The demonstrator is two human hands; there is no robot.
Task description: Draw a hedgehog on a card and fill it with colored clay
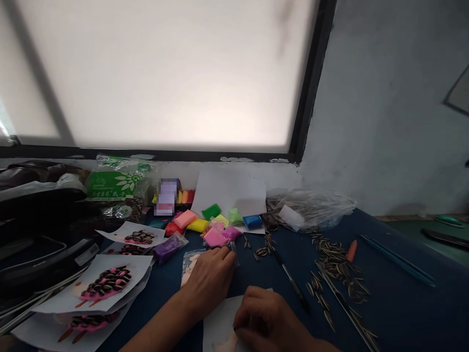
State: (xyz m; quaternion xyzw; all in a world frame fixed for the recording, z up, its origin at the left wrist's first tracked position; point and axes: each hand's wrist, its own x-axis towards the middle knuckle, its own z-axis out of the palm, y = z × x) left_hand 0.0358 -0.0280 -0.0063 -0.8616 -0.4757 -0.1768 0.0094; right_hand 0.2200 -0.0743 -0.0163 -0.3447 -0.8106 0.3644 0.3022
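My left hand (214, 271) lies over a clear bag of pale peach clay (187, 266), its fingers curled down and together, tips hidden. Just beyond its knuckles is a pink clay packet (215, 237). Closer to me, my right hand (269, 315) is closed, thumb and forefinger pinched low over a white sheet of paper (216, 318). Whatever the pinch holds is hidden. On that sheet, beside the fingertips, a flat pale clay shape (226, 345) is partly cut off by the frame's bottom edge.
Sheets with pink clay and seed pictures (106, 283) lie left. Coloured clay packets (198, 225) and a phone (166, 197) sit behind. Rightward are a black pen (291, 281), loose sunflower seeds (333, 256), metal tweezers (346, 305), an orange clay stick (351, 250) and blue tweezers (399, 260).
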